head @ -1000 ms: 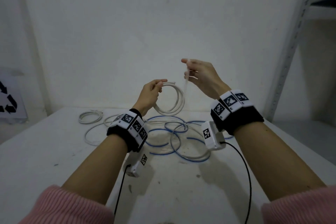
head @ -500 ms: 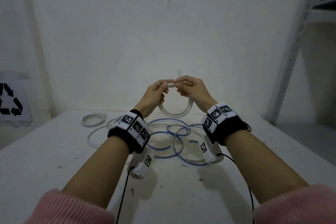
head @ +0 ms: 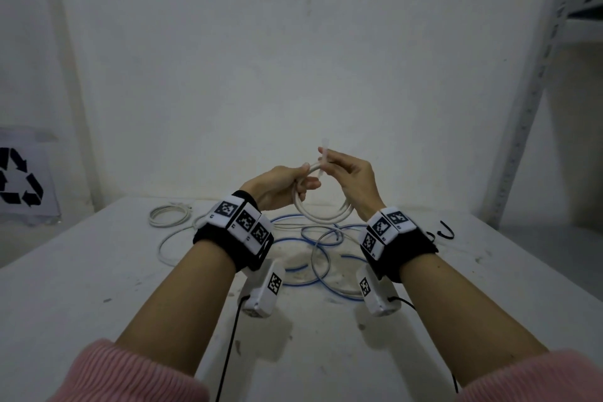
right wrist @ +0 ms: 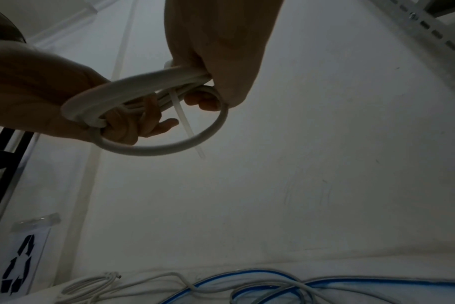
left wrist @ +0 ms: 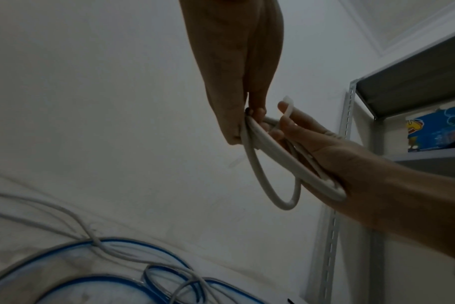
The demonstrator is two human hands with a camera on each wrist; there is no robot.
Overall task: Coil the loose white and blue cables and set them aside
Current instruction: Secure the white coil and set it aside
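A small white cable coil (head: pixel 321 217) hangs in the air between my two hands, above the table. My left hand (head: pixel 305 173) grips its upper left part, fingers curled round the loops (left wrist: pixel 249 131). My right hand (head: pixel 326 160) pinches a translucent zip tie (head: pixel 324 150) against the top of the coil; the tie (right wrist: pixel 186 121) crosses the loops and its tail points down through the ring. Loose blue cables (head: pixel 295 269) lie tangled with a loose white cable (head: pixel 164 246) on the table below the hands.
The white table (head: pixel 98 303) stands against a white wall. A small bundled white cable (head: pixel 168 215) lies at the back left. A black hook-shaped piece (head: pixel 445 232) lies at the right. A metal shelf upright (head: pixel 535 108) rises on the right, and a recycling sign (head: pixel 19 176) on the left.
My right hand, raised apart with the zip tie a second ago, has come down to the coil and now holds the tie at its top. The left hand keeps its grip.
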